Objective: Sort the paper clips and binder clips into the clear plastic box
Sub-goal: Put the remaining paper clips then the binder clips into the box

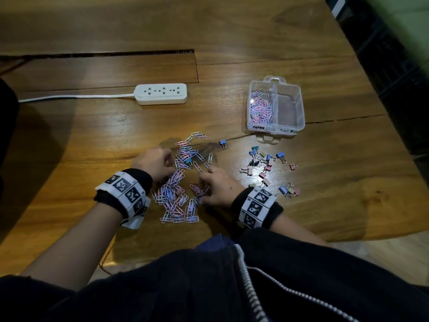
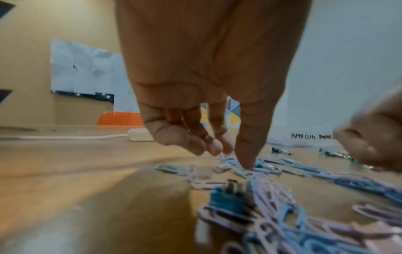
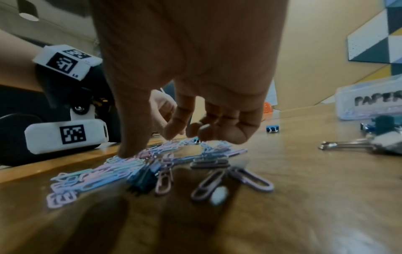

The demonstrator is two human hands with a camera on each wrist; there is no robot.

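Left hand (image 1: 155,162) low over the left side of the paper clips (image 1: 177,196) spread on the wooden counter (image 1: 81,140), fingers (image 2: 246,154) loosely curled, one tip pressing down on the clips, nothing plainly gripped. Right hand (image 1: 218,187) on the pile's right side, fingers (image 3: 130,137) bent, tips among the clips; cannot tell if any clip is pinched. Further right, binder clips (image 1: 269,168) scattered apart. Beyond them, clear plastic box (image 1: 276,108), paper clips in its left compartment. Bare wood all around; white power strip (image 1: 161,94) far left.
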